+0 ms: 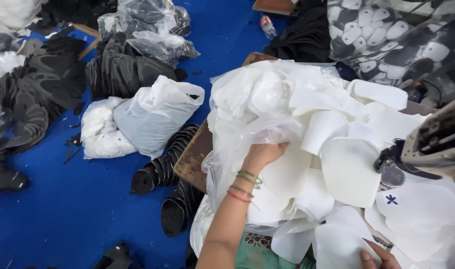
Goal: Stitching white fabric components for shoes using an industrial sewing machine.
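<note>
Centrally, left hand (264, 153) grips clear plastic bag (247, 107) of white cutouts; right hand (379, 257), bottom edge, pinches white piece (337, 246).

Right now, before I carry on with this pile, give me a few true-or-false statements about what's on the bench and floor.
1. The left hand reaches into the clear plastic bag of white cut pieces. True.
2. The floor is red. False: it is blue.
3. Stacks of black pieces lie on the floor beside the bench. True.
4. The right hand is raised high above the pile. False: it sits low at the picture's bottom edge, touching a white piece.
5. A white piece with a dark cross mark lies near the machine. True.
</note>
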